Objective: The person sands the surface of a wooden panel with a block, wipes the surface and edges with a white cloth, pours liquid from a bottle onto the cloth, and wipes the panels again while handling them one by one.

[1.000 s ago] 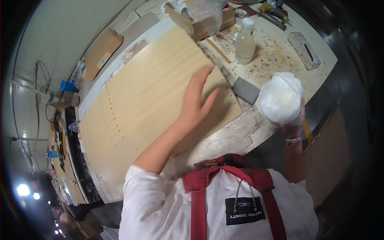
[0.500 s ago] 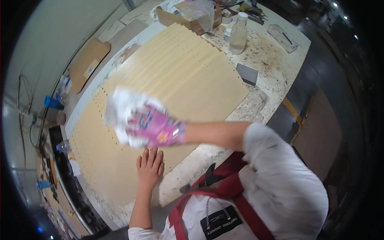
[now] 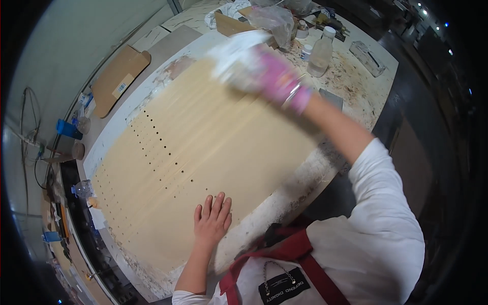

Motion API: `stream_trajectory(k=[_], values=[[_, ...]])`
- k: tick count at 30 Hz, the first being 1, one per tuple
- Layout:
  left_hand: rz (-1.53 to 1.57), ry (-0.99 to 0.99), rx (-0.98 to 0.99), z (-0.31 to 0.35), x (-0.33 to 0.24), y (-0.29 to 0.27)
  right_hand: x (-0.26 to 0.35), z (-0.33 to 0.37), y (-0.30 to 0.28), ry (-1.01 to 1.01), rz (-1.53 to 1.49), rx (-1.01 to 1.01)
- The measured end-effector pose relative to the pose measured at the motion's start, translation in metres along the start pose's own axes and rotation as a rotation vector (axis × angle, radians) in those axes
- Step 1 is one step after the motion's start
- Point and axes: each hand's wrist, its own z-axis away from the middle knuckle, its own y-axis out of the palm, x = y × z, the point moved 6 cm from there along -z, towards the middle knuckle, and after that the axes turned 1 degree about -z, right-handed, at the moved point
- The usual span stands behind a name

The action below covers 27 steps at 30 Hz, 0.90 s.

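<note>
My right hand (image 3: 282, 76), in a pink patterned glove, is stretched to the far side and presses on a white cloth (image 3: 236, 56). Both are smeared by motion, over the far end of several flat tan panels (image 3: 229, 142) that lie overlapping on the table. Rows of small dark holes run across the panels' left part. Bare and flat, my left hand (image 3: 212, 219) rests with fingers stretched on the near part of the panels; it holds nothing.
Paint-stained white table (image 3: 351, 84) carries a clear bottle (image 3: 321, 53), a small white jar (image 3: 306, 52), a grey block (image 3: 331, 99) partly behind my right arm and a cardboard box (image 3: 229, 24). Bent cardboard (image 3: 119, 79) and a blue cup (image 3: 68, 129) stand along the left side.
My right hand has swept the cloth from the panels' left middle to their far end. My left hand has shifted right along the near part.
</note>
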Motion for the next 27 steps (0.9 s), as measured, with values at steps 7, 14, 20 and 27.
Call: stream_trajectory(k=[7, 14, 20, 27], values=[[0.057, 0.025, -0.024, 0.000, 0.001, 0.000, 0.056, 0.025, 0.089, 0.357, -0.817, 0.242], [0.066, 0.015, -0.043, 0.002, 0.002, 0.001, -0.016, 0.048, 0.115, 0.812, -0.704, 0.402], [0.019, 0.009, -0.028, -0.002, 0.002, -0.003, 0.237, -0.089, 0.108, 0.088, -1.020, 0.313], [0.056, 0.022, -0.035, 0.002, 0.003, 0.004, -0.070, 0.050, 0.144, 0.877, -0.501, 0.572]])
